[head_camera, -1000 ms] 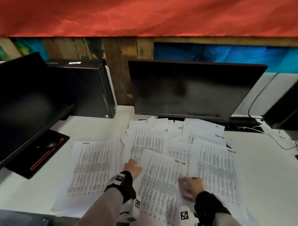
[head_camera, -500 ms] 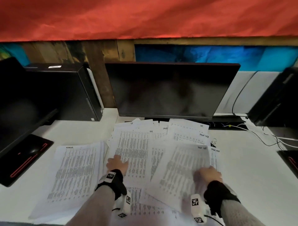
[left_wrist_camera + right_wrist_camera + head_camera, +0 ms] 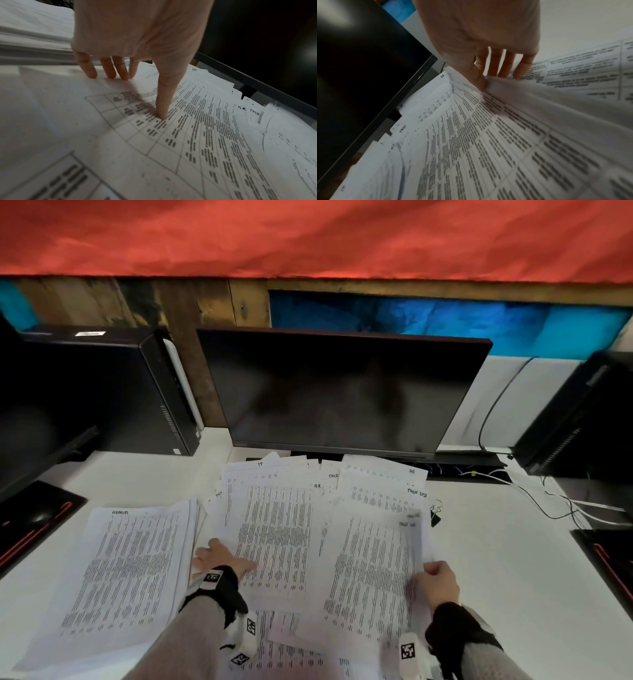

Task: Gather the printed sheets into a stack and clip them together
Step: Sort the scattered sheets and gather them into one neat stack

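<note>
Printed sheets (image 3: 274, 535) lie fanned over the white desk (image 3: 513, 577) in front of the middle monitor. A thicker pile of sheets (image 3: 130, 570) sits apart on the left. My left hand (image 3: 222, 556) rests on the middle sheets. In the left wrist view its straight fingers (image 3: 109, 73) and thumb press down on a sheet (image 3: 197, 135). My right hand (image 3: 435, 573) pinches the right edge of the rightmost sheet (image 3: 373, 570). The right wrist view shows the thumb (image 3: 479, 79) on top and the fingers beneath the raised edge. A black binder clip (image 3: 435, 513) lies just beyond that sheet.
A dark monitor (image 3: 342, 392) stands right behind the papers. A black computer tower (image 3: 102, 392) and a second monitor with its base (image 3: 34, 518) are on the left. Another tower (image 3: 582, 412) and loose cables (image 3: 555, 501) are at the right.
My right hand has slid from the top of the sheets to their right edge and taken hold of a sheet there. The left hand has stayed on the middle sheets.
</note>
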Action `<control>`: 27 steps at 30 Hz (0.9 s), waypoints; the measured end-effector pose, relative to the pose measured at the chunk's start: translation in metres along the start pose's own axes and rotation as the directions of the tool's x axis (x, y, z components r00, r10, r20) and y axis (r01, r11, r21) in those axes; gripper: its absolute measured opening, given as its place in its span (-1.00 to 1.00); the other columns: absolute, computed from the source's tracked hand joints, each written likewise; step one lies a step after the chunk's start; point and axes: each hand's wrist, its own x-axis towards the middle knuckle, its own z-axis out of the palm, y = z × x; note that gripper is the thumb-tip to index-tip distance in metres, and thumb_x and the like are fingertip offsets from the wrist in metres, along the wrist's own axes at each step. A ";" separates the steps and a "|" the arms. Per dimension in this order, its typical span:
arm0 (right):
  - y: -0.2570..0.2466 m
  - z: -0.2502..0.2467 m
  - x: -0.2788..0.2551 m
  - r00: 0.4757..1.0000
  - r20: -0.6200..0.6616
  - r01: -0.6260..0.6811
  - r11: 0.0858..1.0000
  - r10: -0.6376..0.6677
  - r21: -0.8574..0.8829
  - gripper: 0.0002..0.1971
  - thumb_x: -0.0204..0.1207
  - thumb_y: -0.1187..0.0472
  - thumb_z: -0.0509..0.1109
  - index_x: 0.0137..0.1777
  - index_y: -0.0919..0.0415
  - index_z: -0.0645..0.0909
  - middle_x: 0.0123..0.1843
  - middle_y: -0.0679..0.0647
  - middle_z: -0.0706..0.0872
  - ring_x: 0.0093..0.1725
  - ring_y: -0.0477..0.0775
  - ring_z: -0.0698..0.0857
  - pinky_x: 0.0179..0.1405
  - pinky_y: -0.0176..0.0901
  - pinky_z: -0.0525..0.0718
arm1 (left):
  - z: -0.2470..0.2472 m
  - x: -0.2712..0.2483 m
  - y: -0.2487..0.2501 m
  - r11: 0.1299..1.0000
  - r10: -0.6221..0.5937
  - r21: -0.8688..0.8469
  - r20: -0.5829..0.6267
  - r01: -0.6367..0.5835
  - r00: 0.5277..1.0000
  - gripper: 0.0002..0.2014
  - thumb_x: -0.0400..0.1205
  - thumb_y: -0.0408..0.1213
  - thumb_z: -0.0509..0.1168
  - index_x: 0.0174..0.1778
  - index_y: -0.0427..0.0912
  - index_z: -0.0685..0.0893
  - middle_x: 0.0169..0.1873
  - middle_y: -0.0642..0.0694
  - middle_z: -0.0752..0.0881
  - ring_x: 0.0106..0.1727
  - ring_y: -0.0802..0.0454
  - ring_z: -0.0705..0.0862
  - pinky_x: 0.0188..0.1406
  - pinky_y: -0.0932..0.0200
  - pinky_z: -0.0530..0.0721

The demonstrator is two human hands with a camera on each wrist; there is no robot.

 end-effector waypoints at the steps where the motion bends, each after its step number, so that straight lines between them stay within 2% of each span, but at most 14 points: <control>1: -0.001 0.002 -0.002 0.999 0.020 0.046 0.999 -0.046 0.026 -0.85 0.35 0.37 0.39 -0.13 0.15 0.57 -0.08 0.11 0.71 -0.04 0.23 0.64 0.12 0.06 0.59 | 0.000 0.000 -0.001 1.000 -0.004 0.005 0.000 0.004 1.000 0.12 0.26 -0.05 0.62 0.58 -0.27 0.06 0.55 -0.38 0.12 0.59 -0.33 0.07 0.52 -0.23 0.22; 4: -0.004 0.009 -0.010 0.977 0.089 0.189 0.980 -0.194 0.058 -0.84 0.38 0.47 0.34 -0.15 0.22 0.53 -0.23 0.02 0.61 -0.12 0.19 0.59 -0.03 -0.03 0.54 | 0.000 0.001 -0.004 1.000 -0.006 0.003 -0.009 0.006 1.000 0.12 0.25 -0.04 0.63 0.56 -0.25 0.06 0.53 -0.39 0.15 0.59 -0.35 0.07 0.52 -0.22 0.21; 6: -0.007 0.015 -0.014 0.971 0.115 0.205 0.978 -0.208 0.041 -0.80 0.41 0.47 0.35 0.00 0.28 0.53 -0.14 0.09 0.63 -0.04 0.23 0.62 0.03 0.00 0.56 | 0.000 0.002 -0.005 0.999 -0.006 0.037 -0.009 0.007 1.000 0.15 0.24 0.03 0.62 0.57 -0.26 0.04 0.52 -0.40 0.16 0.59 -0.36 0.07 0.54 -0.19 0.17; 8: -0.010 0.021 -0.014 0.979 0.155 0.129 0.991 -0.130 0.017 -0.54 0.40 0.36 0.44 0.30 0.29 0.47 0.18 0.24 0.60 0.17 0.32 0.61 0.27 0.10 0.57 | -0.001 0.000 -0.005 0.997 -0.012 0.082 -0.001 0.012 1.000 0.15 0.26 0.09 0.58 0.58 -0.27 0.03 0.52 -0.39 0.18 0.58 -0.36 0.10 0.56 -0.15 0.15; 10: -0.016 0.025 -0.015 0.977 0.210 0.022 0.999 -0.030 0.039 -0.34 0.39 0.28 0.52 0.47 0.31 0.35 0.39 0.32 0.44 0.29 0.35 0.55 0.37 0.09 0.52 | -0.001 0.001 -0.005 0.998 -0.010 0.059 0.020 0.009 1.000 0.09 0.29 0.06 0.56 0.58 -0.24 0.05 0.51 -0.33 0.26 0.56 -0.33 0.17 0.53 -0.15 0.24; 14: -0.029 0.025 -0.026 0.919 0.389 -0.165 0.954 0.056 0.250 -0.23 0.41 0.33 0.54 0.54 0.40 0.21 0.45 0.36 0.50 0.21 0.28 0.60 0.19 0.05 0.59 | 0.006 -0.006 0.000 0.999 0.018 -0.049 0.062 -0.015 0.998 -0.03 0.29 -0.08 0.60 0.51 -0.22 0.18 0.39 -0.28 0.42 0.43 -0.30 0.34 0.40 -0.13 0.40; 16: -0.036 0.025 -0.037 0.857 0.513 -0.257 0.905 0.051 0.338 -0.18 0.50 0.30 0.47 0.63 0.34 0.05 0.54 0.34 0.38 0.40 0.33 0.50 0.28 0.14 0.49 | 0.009 -0.014 0.005 0.998 0.036 -0.054 0.061 -0.033 0.997 -0.07 0.30 -0.11 0.59 0.50 -0.21 0.23 0.36 -0.31 0.38 0.39 -0.30 0.38 0.38 -0.09 0.43; 17: -0.039 0.025 -0.041 0.839 0.542 -0.251 0.912 0.039 0.324 -0.17 0.54 0.21 0.44 0.66 0.31 -0.01 0.60 0.32 0.30 0.50 0.32 0.41 0.31 0.12 0.44 | 0.011 -0.018 0.007 0.997 0.049 -0.054 0.058 -0.045 0.997 -0.10 0.30 -0.11 0.58 0.49 -0.20 0.25 0.35 -0.31 0.36 0.37 -0.30 0.40 0.37 -0.07 0.45; 19: -0.043 0.026 -0.044 0.837 0.547 -0.216 0.919 0.000 0.331 -0.15 0.56 0.05 0.40 0.66 0.31 -0.02 0.64 0.26 0.25 0.56 0.27 0.34 0.31 0.07 0.40 | 0.012 -0.025 0.014 0.993 0.091 -0.081 0.062 -0.086 0.994 -0.16 0.34 -0.14 0.56 0.47 -0.19 0.28 0.33 -0.29 0.36 0.36 -0.28 0.42 0.36 -0.04 0.46; 20: -0.044 0.029 -0.044 0.837 0.547 -0.212 0.912 -0.015 0.351 -0.11 0.54 0.00 0.42 0.67 0.30 -0.03 0.66 0.24 0.21 0.58 0.26 0.31 0.39 0.10 0.37 | 0.012 -0.028 0.016 0.989 0.117 -0.098 0.076 -0.110 0.990 -0.17 0.36 -0.18 0.54 0.49 -0.17 0.26 0.35 -0.28 0.36 0.37 -0.28 0.42 0.36 -0.04 0.46; 23: -0.040 0.040 -0.039 0.827 0.561 -0.207 0.914 -0.027 0.349 0.06 0.44 0.02 0.53 0.68 0.29 -0.15 0.67 0.26 0.18 0.61 0.27 0.27 0.54 0.12 0.28 | 0.016 -0.033 0.021 0.976 0.207 -0.098 0.142 -0.194 0.968 -0.13 0.46 -0.21 0.44 0.62 -0.09 0.10 0.52 -0.26 0.27 0.52 -0.26 0.30 0.49 -0.09 0.36; 24: -0.040 0.044 -0.040 0.832 0.554 -0.201 0.923 -0.016 0.329 0.08 0.40 0.09 0.58 0.68 0.30 -0.13 0.65 0.29 0.23 0.58 0.29 0.32 0.52 0.13 0.32 | 0.017 -0.036 0.021 0.971 0.238 -0.070 0.149 -0.230 0.960 -0.14 0.48 -0.17 0.41 0.64 -0.05 0.08 0.57 -0.22 0.22 0.56 -0.23 0.23 0.51 -0.10 0.32; 25: -0.040 0.047 -0.042 0.835 0.550 -0.193 0.936 0.000 0.294 0.02 0.39 0.19 0.59 0.67 0.34 -0.02 0.59 0.32 0.34 0.51 0.31 0.43 0.47 0.15 0.41 | 0.019 -0.039 0.021 0.963 0.269 -0.032 0.148 -0.267 0.952 -0.16 0.50 -0.09 0.40 0.64 -0.01 0.09 0.58 -0.18 0.18 0.58 -0.21 0.20 0.51 -0.12 0.28; 27: -0.041 0.050 -0.045 0.822 0.569 -0.148 0.965 -0.001 0.216 -0.39 0.43 0.43 0.49 0.47 0.49 0.38 0.26 0.38 0.67 0.21 0.35 0.68 0.26 0.20 0.62 | 0.024 -0.044 0.019 0.940 0.340 -0.017 0.148 -0.342 0.929 -0.22 0.53 0.07 0.35 0.63 0.04 0.15 0.58 -0.15 0.15 0.57 -0.19 0.19 0.51 -0.15 0.22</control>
